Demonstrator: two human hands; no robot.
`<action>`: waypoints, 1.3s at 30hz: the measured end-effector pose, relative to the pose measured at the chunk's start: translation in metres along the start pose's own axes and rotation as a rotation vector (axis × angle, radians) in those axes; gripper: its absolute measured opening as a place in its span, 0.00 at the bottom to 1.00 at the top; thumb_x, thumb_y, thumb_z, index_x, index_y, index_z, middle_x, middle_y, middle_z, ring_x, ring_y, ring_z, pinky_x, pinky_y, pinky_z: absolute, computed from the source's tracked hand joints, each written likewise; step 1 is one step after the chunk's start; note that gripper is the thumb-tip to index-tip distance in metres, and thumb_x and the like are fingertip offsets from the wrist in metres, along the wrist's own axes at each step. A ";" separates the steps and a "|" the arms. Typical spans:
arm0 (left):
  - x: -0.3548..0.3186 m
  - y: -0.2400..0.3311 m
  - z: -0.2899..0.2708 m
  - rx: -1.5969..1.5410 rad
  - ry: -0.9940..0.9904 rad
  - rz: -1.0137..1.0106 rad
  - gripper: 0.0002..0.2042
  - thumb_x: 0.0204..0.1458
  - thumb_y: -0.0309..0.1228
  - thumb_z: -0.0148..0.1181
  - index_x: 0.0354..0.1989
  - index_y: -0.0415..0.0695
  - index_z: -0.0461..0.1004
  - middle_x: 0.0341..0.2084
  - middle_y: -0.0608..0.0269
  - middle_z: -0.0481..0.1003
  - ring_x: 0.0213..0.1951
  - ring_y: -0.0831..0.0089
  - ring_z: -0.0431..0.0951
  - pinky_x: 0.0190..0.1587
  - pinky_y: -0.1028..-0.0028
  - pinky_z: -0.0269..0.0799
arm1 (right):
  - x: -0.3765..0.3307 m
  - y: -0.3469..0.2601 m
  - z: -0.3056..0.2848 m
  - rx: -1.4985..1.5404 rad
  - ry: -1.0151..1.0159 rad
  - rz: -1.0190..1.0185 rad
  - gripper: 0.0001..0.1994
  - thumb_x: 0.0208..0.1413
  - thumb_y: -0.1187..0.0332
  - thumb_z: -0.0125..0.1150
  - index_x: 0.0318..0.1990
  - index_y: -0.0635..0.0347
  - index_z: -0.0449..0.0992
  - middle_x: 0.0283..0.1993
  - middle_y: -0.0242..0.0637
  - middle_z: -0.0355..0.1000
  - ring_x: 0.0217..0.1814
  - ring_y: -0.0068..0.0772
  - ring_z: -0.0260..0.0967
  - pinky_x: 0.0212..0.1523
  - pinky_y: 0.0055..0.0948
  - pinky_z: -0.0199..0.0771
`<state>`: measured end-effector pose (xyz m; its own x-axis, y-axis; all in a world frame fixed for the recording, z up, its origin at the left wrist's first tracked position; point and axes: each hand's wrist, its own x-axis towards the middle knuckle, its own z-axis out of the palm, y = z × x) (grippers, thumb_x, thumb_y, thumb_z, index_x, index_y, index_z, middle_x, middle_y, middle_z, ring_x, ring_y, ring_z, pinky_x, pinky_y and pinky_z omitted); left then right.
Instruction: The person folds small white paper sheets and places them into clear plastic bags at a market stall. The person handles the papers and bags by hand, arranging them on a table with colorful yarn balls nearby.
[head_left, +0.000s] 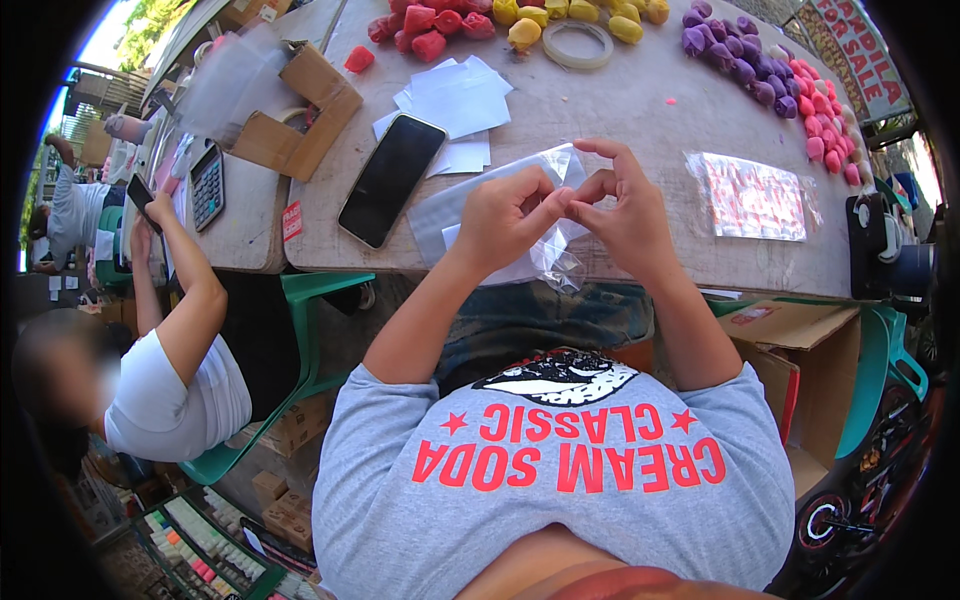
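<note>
Clear plastic bag (pixel 556 250), pinched at its top edge between left hand (pixel 505 215) and right hand (pixel 625 205), fingertips touching, hanging below both, equally near.

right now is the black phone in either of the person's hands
No, the black phone lies flat on the table, while the left hand and right hand pinch a clear plastic bag.

Bright, even daylight, strongest beyond the grip toward upper left; soft shadow beneath the left hand (pixel 505 222) and right hand (pixel 625 215); glare on the clear plastic bag (pixel 555 255); sharp centre, fisheye bending, black vignette at rim.
</note>
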<state>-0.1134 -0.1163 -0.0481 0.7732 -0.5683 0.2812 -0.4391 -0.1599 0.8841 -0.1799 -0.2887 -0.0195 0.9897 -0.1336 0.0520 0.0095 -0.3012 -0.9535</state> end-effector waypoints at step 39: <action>-0.002 -0.004 -0.001 0.011 0.163 0.080 0.12 0.63 0.31 0.56 0.27 0.39 0.69 0.15 0.68 0.64 0.20 0.83 0.61 0.24 0.76 0.59 | 0.139 -0.005 0.042 -0.307 -0.107 -0.065 0.20 0.48 0.69 0.74 0.48 0.65 0.77 0.38 0.44 0.82 0.37 0.28 0.79 0.38 0.28 0.77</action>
<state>-0.1127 -0.1140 -0.0518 0.7994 -0.4410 0.4080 -0.5063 -0.1287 0.8527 -0.0361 -0.2656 -0.0197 0.9980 -0.0098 0.0627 0.0455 -0.5783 -0.8145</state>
